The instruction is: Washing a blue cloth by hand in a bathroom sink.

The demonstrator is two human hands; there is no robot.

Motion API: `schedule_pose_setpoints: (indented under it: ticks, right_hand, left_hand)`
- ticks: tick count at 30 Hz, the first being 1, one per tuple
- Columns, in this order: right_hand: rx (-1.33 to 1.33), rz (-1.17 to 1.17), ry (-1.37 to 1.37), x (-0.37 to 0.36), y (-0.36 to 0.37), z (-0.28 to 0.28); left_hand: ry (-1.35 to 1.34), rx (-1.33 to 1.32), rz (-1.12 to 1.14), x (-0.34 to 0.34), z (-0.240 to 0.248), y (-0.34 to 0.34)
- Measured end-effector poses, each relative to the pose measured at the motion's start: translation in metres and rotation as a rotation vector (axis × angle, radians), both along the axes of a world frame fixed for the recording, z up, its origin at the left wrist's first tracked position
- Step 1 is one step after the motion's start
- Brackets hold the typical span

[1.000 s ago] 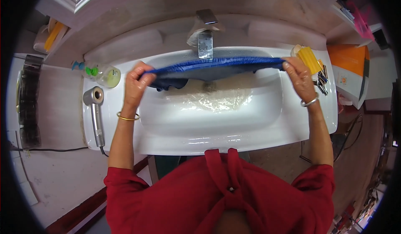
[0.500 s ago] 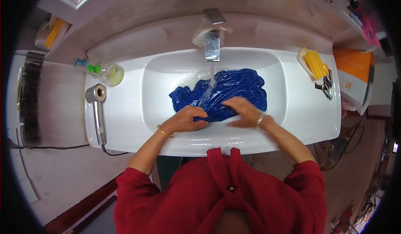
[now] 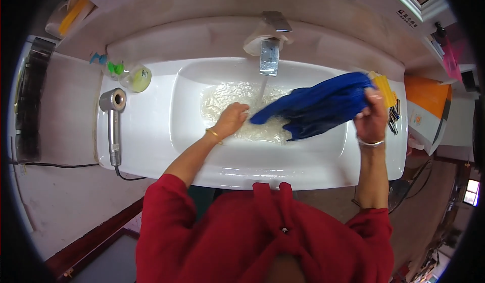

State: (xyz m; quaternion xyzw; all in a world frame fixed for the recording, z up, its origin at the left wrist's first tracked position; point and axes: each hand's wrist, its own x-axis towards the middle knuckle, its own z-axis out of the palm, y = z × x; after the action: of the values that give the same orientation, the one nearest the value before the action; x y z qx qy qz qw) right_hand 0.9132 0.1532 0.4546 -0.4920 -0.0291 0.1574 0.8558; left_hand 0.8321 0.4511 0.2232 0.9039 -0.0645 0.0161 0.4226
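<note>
A wet blue cloth [image 3: 323, 104], a garment or towel whose kind I cannot tell, is stretched slantwise above the right half of the white sink basin [image 3: 189, 81]. My right hand [image 3: 373, 115] grips its upper right end, over the basin's right rim. The cloth's left tip hangs low over the water. Close to that tip, on its left, is my left hand [image 3: 232, 120], with curled fingers; whether anything is inside them is hidden. From the chrome faucet [image 3: 269, 56] a stream runs into rippling, cloudy water [image 3: 222, 97] in the basin.
Left of the basin lie a silver hair dryer [image 3: 114, 126] with a cord and a pump bottle [image 3: 137, 78] of yellow-green liquid. At the right end are a yellow soap-like block [image 3: 383, 88], small dark sticks [image 3: 393, 116] and an orange-and-white box [image 3: 427, 101].
The blue cloth has come up out of the basin and to the right in my right hand, uncovering the water. My left hand has moved up from the front edge, over the water.
</note>
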Motion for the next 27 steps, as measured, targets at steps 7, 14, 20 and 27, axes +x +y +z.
schedule_pose_setpoints:
  ticks: [7, 14, 20, 27]
  right_hand:
    - [0.108, -0.112, -0.202, 0.007, -0.016, 0.023]
    - [-0.009, -0.176, -0.043, 0.002, -0.023, -0.019]
    - [-0.086, 0.022, 0.055, -0.015, -0.007, -0.029]
    - [0.33, 0.241, 0.2, -0.02, 0.074, 0.003]
  left_hand:
    - [-0.017, 0.413, -0.01, 0.026, -0.025, -0.052]
    - [-0.044, 0.394, 0.163, 0.047, -0.054, -0.051]
    - [0.087, 0.133, 0.142, 0.046, -0.034, -0.046]
    - [0.657, -1.103, 0.203, 0.042, -0.007, -0.096]
